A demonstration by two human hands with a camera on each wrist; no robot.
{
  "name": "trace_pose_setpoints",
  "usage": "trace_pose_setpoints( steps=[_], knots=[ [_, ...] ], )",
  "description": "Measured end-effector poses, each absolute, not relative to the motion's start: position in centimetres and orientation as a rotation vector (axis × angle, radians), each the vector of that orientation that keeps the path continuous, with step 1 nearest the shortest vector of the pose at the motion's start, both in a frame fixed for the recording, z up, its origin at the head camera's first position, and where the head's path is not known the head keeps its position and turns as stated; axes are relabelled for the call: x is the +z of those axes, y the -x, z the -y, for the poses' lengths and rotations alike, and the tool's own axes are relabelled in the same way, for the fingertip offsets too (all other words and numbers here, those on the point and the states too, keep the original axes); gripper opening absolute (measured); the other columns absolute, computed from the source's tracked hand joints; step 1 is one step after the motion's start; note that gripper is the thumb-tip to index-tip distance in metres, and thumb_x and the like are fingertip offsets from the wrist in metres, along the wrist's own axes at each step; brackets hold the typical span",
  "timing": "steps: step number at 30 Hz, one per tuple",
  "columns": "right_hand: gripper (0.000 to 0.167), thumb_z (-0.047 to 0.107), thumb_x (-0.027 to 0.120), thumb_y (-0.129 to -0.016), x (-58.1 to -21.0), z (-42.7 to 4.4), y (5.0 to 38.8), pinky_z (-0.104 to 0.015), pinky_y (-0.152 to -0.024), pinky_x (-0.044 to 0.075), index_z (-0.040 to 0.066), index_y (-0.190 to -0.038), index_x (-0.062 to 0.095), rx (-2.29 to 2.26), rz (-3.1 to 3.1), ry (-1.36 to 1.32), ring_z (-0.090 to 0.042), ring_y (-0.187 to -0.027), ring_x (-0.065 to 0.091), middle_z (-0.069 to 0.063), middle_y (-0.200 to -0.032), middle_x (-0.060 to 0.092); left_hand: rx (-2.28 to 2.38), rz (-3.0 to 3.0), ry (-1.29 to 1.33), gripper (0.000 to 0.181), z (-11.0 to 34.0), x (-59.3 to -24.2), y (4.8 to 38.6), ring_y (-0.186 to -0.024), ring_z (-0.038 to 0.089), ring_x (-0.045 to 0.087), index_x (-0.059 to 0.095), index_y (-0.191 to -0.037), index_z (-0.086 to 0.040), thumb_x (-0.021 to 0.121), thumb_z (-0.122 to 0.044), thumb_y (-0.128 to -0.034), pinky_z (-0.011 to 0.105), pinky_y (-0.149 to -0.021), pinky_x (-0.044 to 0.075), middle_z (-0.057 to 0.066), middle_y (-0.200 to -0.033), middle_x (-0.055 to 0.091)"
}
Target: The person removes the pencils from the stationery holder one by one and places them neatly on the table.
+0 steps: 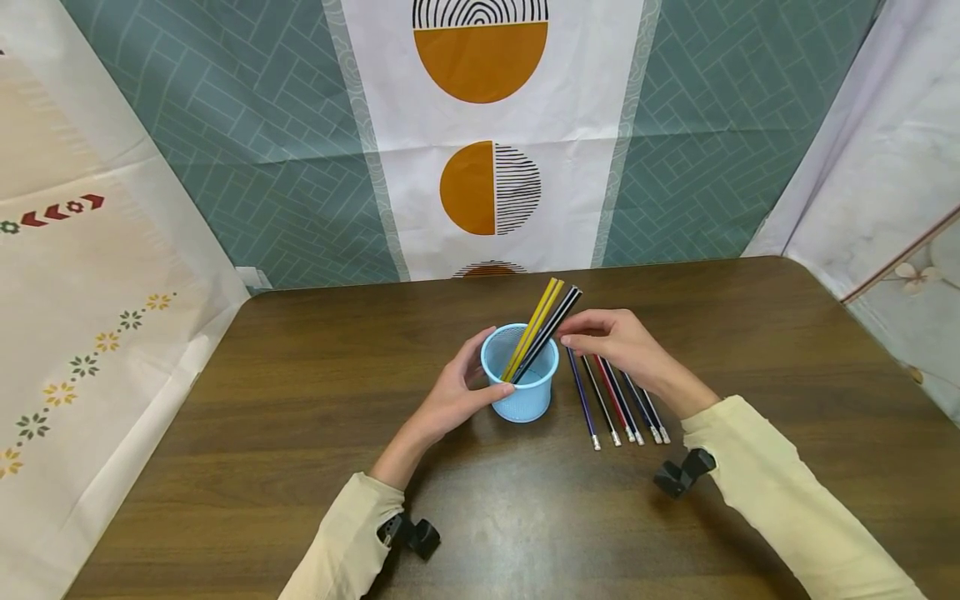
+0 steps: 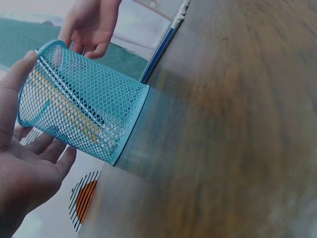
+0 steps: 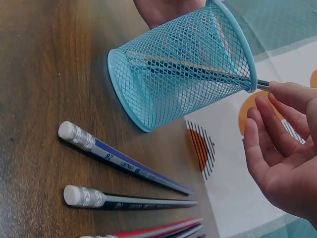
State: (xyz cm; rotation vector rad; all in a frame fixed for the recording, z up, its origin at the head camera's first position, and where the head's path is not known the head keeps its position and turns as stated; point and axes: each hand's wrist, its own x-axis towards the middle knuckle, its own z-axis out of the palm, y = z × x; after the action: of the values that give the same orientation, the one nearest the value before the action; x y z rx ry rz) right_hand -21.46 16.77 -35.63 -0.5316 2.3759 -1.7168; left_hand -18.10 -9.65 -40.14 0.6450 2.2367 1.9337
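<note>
A light-blue mesh pencil cup (image 1: 525, 406) stands upright on the table. My left hand (image 1: 455, 393) holds it from the left, thumb on the near side of the rim and fingers round the far side. Inside lean yellow pencils (image 1: 538, 321) and black pencils (image 1: 561, 310), their upper ends tilted right. Just right of the rim is my right hand (image 1: 622, 348), its fingers loosely bent. In the right wrist view, a fingertip of it overlaps the black pencils; whether it touches them I cannot tell. Under that hand lies a row of pencils, a blue pencil (image 3: 133, 167) nearest the cup.
Beside the blue pencil lie a black pencil (image 3: 148, 204), a red pencil (image 1: 615, 396) and several dark ones, eraser ends towards me. The brown wooden table (image 1: 315, 367) ends at the back against a patterned cloth (image 1: 300, 167). A small black camera (image 1: 682, 473) juts from the right wrist.
</note>
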Motion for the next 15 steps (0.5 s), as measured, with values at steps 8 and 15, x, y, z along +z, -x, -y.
trace_pose_setpoints(
  steps=[8, 15],
  knots=[
    [0.022, 0.006, 0.069, -0.089, -35.59, -16.27, 21.62, -0.034, -0.074, 0.055, -0.009, -0.106, 0.067, -1.745, -2.375, 0.564, -0.025, -0.081, 0.063, -0.014, -0.097, 0.068, 1.941, -2.225, -0.65, 0.077, 9.68, -40.16, 18.13, -0.132, 0.023, 0.041, 0.032, -0.149, -0.01, 0.074, -0.008, -0.0849, 0.045, -0.108, 0.032, 0.011, -0.143, 0.045],
    [0.021, 0.006, 0.07, -0.088, -35.64, -16.01, 21.52, -0.032, -0.07, 0.054, -0.008, -0.104, 0.067, -1.749, -2.38, 0.572, -0.033, -0.081, 0.062, -0.009, -0.093, 0.068, 1.935, -2.239, -0.657, 0.079, 9.72, -40.19, 18.11, -0.131, 0.023, 0.042, 0.031, -0.15, -0.01, 0.076, -0.009, -0.084, 0.045, -0.107, 0.033, 0.011, -0.143, 0.045]
  ],
)
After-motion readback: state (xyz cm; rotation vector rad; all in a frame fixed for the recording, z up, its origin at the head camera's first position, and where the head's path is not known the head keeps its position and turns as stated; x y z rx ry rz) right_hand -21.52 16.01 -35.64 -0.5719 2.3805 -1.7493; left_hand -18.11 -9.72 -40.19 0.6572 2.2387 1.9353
